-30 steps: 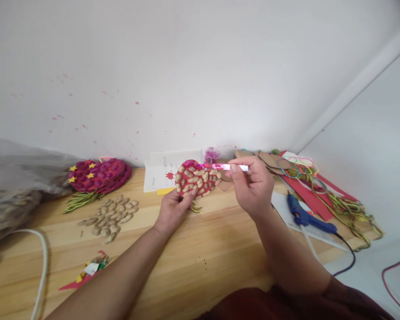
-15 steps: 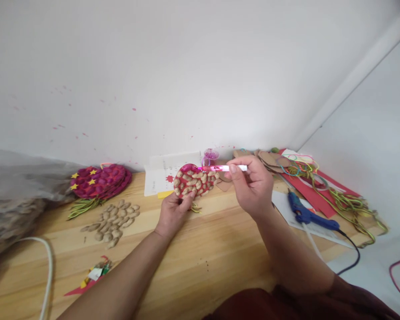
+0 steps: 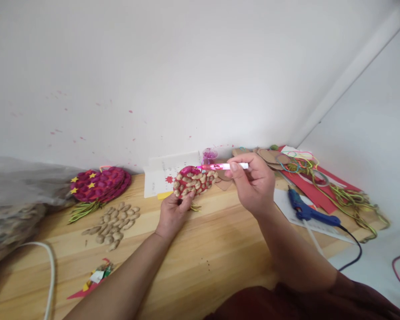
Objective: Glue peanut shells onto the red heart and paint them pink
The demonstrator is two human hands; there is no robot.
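My left hand [image 3: 175, 212] grips the lower edge of a red disc [image 3: 186, 179] covered with peanuts, thumb on its front. The peanuts at its upper left are magenta and wet-looking; the others are plain tan. In my right hand [image 3: 255, 184] is a slim white marker pen [image 3: 225, 166], stained pink and held level between thumb and fingers. Its magenta tip meets the painted peanuts at the disc's top. Green-yellow cord [image 3: 195, 207] shows below the disc. Just behind stands a small clear cup [image 3: 210, 155] with magenta stains.
Finished-looking magenta peanut discs [image 3: 111, 184] with yellow stars lie left, near loose peanuts [image 3: 115, 222] and a plastic bag [image 3: 13, 222]. Paper scraps [image 3: 96, 278] lie in front. A blue glue gun [image 3: 310, 211], cords [image 3: 350, 206] and cardboard discs [image 3: 271, 158] occupy the right. White wall behind.
The pen's tip has shifted very slightly over the upper peanuts, and the magenta patch looks brighter. Both hands keep their holds; the view has tilted a little.
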